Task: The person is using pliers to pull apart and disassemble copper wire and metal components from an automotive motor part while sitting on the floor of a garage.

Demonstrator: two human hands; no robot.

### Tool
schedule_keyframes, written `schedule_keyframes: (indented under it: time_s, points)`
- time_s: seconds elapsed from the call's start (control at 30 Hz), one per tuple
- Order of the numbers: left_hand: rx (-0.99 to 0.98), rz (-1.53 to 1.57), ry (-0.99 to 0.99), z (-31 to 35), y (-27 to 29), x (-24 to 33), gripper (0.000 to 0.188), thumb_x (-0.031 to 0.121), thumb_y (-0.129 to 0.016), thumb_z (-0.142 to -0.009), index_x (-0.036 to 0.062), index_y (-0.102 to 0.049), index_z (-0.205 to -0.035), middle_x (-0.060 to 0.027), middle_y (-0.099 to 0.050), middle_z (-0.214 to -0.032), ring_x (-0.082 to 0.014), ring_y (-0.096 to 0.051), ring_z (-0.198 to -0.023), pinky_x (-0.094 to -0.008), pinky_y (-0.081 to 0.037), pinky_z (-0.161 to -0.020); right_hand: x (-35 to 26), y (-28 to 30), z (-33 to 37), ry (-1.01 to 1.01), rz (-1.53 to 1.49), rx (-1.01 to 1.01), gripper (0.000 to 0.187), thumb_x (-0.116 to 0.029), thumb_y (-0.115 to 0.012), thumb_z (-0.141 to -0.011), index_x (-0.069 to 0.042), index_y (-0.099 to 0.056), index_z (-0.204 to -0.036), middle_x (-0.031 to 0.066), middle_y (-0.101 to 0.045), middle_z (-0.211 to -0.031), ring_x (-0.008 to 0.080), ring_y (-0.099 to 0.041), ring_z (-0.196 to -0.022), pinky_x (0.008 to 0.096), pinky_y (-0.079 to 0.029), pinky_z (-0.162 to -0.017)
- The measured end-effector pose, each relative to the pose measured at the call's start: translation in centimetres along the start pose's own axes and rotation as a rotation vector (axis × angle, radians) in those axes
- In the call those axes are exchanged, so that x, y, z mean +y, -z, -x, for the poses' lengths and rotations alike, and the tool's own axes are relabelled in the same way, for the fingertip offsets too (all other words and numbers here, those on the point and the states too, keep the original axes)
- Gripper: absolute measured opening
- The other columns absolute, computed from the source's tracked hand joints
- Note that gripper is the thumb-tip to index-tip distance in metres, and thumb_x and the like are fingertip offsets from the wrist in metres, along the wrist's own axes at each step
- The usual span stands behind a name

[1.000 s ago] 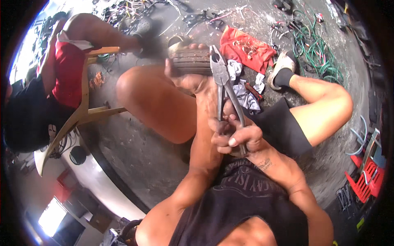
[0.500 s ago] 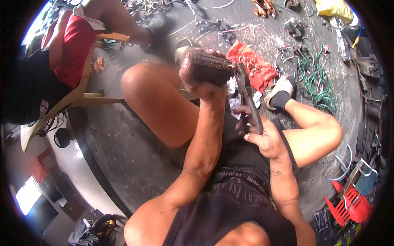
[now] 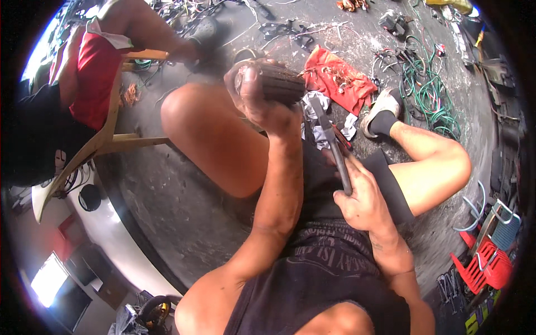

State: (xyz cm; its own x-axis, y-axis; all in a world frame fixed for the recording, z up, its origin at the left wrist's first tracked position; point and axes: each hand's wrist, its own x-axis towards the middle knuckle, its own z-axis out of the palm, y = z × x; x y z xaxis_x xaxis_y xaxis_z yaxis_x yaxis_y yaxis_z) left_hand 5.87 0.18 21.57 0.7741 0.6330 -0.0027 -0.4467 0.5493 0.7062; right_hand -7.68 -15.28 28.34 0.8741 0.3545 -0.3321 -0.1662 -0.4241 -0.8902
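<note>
My left hand (image 3: 259,109) is wrapped around a motor armature (image 3: 279,84), a dark, grooved cylinder with coppery wire at its end, raised over the floor by my bent left knee. My right hand (image 3: 363,195) holds a pair of dark pliers (image 3: 329,131) by the handles, the jaws pointing up toward the armature. A gap separates the jaws from the armature. How far the jaws are apart is hard to make out. Beyond the pliers, a red cloth (image 3: 340,78) with copper scraps on it lies on the floor, next to crumpled white pieces (image 3: 317,114).
Tangled green wires (image 3: 432,106) lie on the floor beyond my right foot (image 3: 385,114). Another person (image 3: 92,89) sits on a pale chair (image 3: 106,134) at the left. Red plastic racks (image 3: 480,268) stand at the lower right. Copper scraps (image 3: 353,5) and cables lie farther off.
The pliers' jaws have come away from the end of the armature, and my right hand has drawn back slightly. The armature has shifted left and been turned a little in my left hand.
</note>
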Motion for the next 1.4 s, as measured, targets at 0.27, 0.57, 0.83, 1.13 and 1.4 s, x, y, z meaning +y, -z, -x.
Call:
schedule_keyframes:
  time_s: [0.27, 0.57, 0.83, 1.13, 1.4]
  points:
    - [-0.110, -0.122, -0.271, 0.8, -0.6, 0.5, 0.035, 0.021, -0.068, -0.079, 0.0011, -0.053, -0.103, -0.0122, -0.061, -0.086, -0.0200, -0.061, -0.078, -0.0330, -0.052, -0.070, -1.3, -0.2, -1.5, 0.148, 0.143, 0.163, 0.060, 0.001, -0.052, -0.070, 0.012, -0.046, -0.130, 0.0348, -0.048, -0.131, 0.0480, -0.046, -0.124, 0.0441, -0.037, -0.107]
    - [-0.210, -0.320, -0.532, 0.7, 0.2, 0.2, 0.046, 0.029, -0.072, -0.079, -0.0035, -0.052, -0.105, -0.0136, -0.059, -0.093, -0.0202, -0.059, -0.079, -0.0334, -0.051, -0.072, -1.4, -0.3, -2.2, 0.097, 0.120, 0.113, 0.066, -0.002, -0.057, -0.071, 0.010, -0.044, -0.135, 0.0333, -0.042, -0.139, 0.0441, -0.037, -0.135, 0.0420, -0.029, -0.114]
    - [-0.251, -0.278, -0.496, 1.3, 0.0, 0.1, 0.047, 0.032, -0.073, -0.079, -0.0035, -0.054, -0.105, -0.0121, -0.057, -0.096, -0.0208, -0.060, -0.079, -0.0334, -0.051, -0.070, -1.4, -0.1, -2.6, 0.058, -0.090, 0.074, 0.059, -0.002, -0.059, -0.071, 0.009, -0.048, -0.128, 0.0341, -0.050, -0.129, 0.0451, -0.044, -0.129, 0.0440, -0.034, -0.109]
    - [-0.066, 0.170, 0.027, 1.0, 0.0, 0.5, 0.038, 0.031, -0.060, -0.080, 0.0015, -0.057, -0.103, -0.0134, -0.060, -0.092, -0.0254, -0.062, -0.082, -0.0390, -0.054, -0.075, -0.4, -1.8, -2.6, -0.105, -0.387, -0.029, 0.024, 0.006, -0.054, -0.067, -0.004, -0.046, -0.086, 0.0036, -0.040, -0.079, 0.0138, -0.040, -0.067, 0.0266, -0.036, -0.056]
    - [-0.090, 0.552, 0.424, 1.1, -0.1, 1.2, 0.041, 0.047, -0.055, -0.084, 0.0118, -0.065, -0.101, -0.0091, -0.067, -0.089, -0.0259, -0.064, -0.082, -0.0415, -0.053, -0.078, -0.6, -2.4, -2.0, -0.108, -1.205, -0.147, 0.038, 0.015, -0.053, -0.059, -0.009, -0.045, -0.087, -0.0007, -0.032, -0.087, 0.0081, -0.034, -0.067, 0.0209, -0.030, -0.052]
